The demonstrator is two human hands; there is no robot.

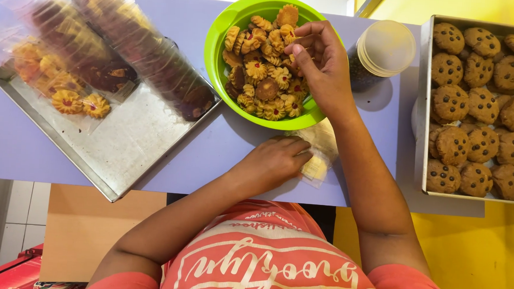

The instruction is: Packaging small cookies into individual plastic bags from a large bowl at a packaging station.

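A: Over the green bowl (217,56), top centre of the frame: right hand (324,63), fingers bent and pinched together down among the flower-shaped cookies (266,75). Whether a cookie is actually between the fingertips, I cannot tell; the hand hides it.

B: And the left hand (273,162)?

A: Lower centre, below the bowl, lying palm down on the lilac table (14,145). Its fingers are loosely curled and press on a small clear plastic bag (320,153), which lies flat just right of the fingertips. Pale contents in the bag, too blurred to identify.

B: Surroundings?

A: Upper left: a metal tray (124,150) set at an angle, carrying clear sleeves of packed cookies (128,46), dark ones and yellow ones with red centres. Right edge: a second tin (423,111) filled with rows of round chocolate-chip cookies (452,104). Between bowl and tin stands a clear jar with a pale lid (385,49), dark contents visible below the lid, just beside the right wrist.

B: Bowl position?

A: Resting on the table, touching the tray's corner on its left side.
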